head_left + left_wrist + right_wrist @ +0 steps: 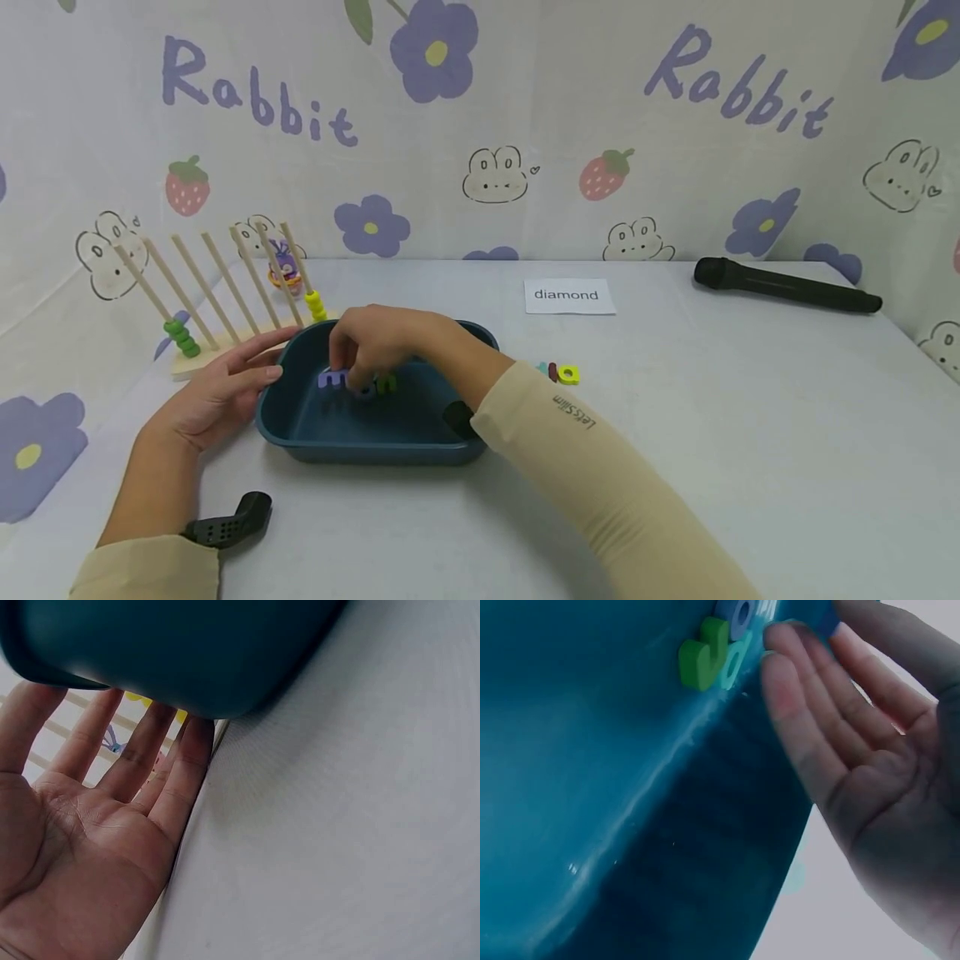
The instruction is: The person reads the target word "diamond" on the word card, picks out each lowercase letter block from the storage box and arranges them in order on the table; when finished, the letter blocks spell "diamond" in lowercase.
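Observation:
A dark teal basin (375,454) stands on the table, with several foam-like letters inside. My right hand (382,337) reaches down into it, its thumb and fingertips pinching a purple letter m (330,380). Close to those fingers lie a green letter (703,656), a blue ring-shaped letter (739,615) and a light turquoise letter (735,664). My left hand (225,396) rests against the basin's left side, fingers extended; its palm (82,855) faces the left wrist camera.
Behind the left hand stands a wooden peg rack (187,367) with green beads (182,337) and yellow beads (316,306). A card (570,297) reads "diamond". Small coloured letters (568,375) lie right of the basin. A black microphone (787,286) lies at the back right.

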Demonstrator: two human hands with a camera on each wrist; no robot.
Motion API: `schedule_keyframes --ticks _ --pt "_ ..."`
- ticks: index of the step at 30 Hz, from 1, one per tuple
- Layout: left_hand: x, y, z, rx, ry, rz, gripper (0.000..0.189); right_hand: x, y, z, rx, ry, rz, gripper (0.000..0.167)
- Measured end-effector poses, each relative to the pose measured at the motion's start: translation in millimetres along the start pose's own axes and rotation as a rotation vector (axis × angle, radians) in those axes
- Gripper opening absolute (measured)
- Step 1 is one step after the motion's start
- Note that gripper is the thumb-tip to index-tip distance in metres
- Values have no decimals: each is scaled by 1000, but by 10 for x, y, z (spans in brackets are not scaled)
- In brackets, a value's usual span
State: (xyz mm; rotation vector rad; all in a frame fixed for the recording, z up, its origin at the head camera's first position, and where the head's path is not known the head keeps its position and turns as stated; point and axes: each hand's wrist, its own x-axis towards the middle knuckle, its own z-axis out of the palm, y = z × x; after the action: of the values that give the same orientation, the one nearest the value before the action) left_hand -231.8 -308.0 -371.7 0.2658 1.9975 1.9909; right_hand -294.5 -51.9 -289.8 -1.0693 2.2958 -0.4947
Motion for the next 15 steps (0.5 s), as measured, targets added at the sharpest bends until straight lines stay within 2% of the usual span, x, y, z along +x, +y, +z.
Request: schedule_keyframes --ticks 7,15 --pt "14 -7 2 5 -14 9 53 -94 -47 -107 28 25 17 15" --pt "5 12 12 22 -18 -2 56 -286 -95 -264 67 77 -20 18"
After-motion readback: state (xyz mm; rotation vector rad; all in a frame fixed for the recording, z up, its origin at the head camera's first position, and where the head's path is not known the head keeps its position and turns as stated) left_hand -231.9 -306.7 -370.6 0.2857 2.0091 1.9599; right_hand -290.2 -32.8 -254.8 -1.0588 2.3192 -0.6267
